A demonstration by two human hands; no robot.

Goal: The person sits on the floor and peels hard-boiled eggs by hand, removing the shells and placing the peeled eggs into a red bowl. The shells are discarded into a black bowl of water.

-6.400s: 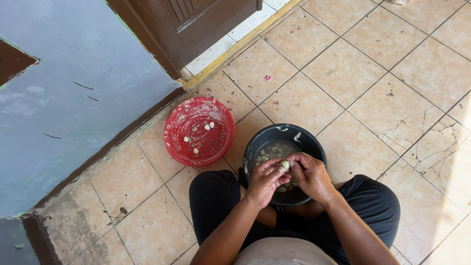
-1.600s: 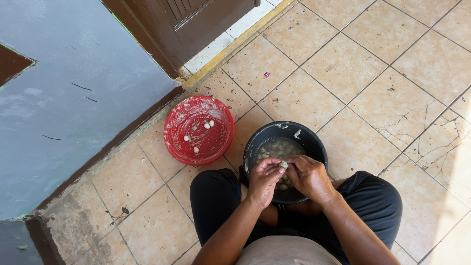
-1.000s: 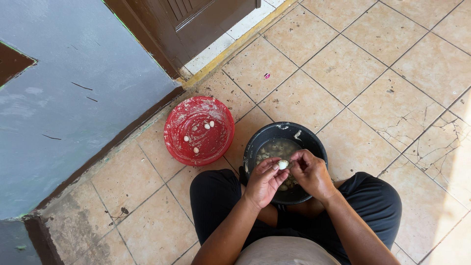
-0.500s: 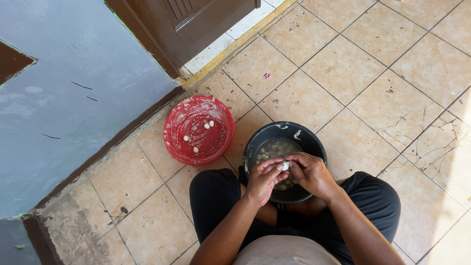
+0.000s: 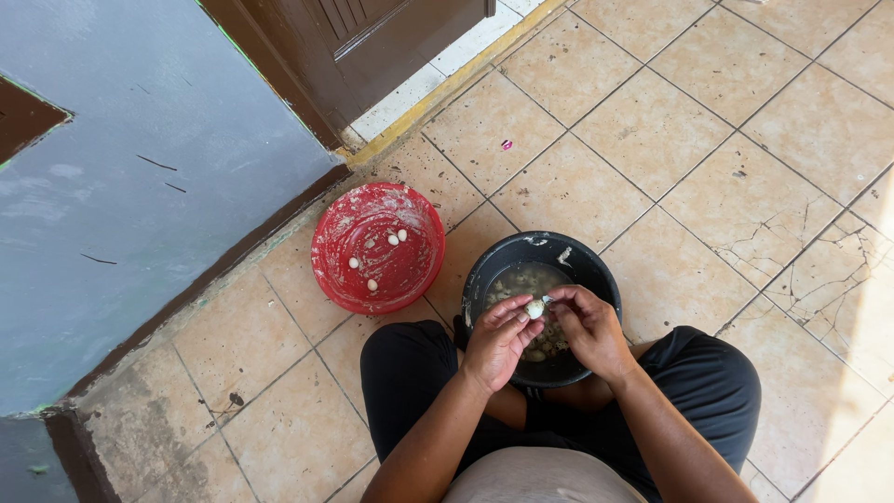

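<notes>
A small pale peeled clove of garlic (image 5: 535, 307) is pinched between the fingertips of the left hand (image 5: 498, 340) and is touched at its right side by the thumb and forefinger of the right hand (image 5: 587, 328), so that both hands are closed on it from opposite sides. The clove is held just above a round black bowl (image 5: 596, 270), which is set on the tiled floor (image 5: 652, 130) directly in front of the seated person's crossed legs, clad in black trousers (image 5: 410, 368). Inside the black bowl a heap of pale cloves and husks in murky water can be made out, partly hidden by the hands. Just beside the black bowl, to its left and close to its rim, a red plastic bowl (image 5: 335, 265) is placed on the floor; its inside is smeared with white, and a few small white peeled cloves (image 5: 396, 237) are scattered in it. Behind the red bowl a grey-blue wall (image 5: 140, 186) with a dark brown skirting is seen, and next to it the bottom of a dark brown wooden door (image 5: 372, 37) above a yellow threshold. A tiny pink scrap (image 5: 507, 144) lies on the tiles, well apart from both bowls.
</notes>
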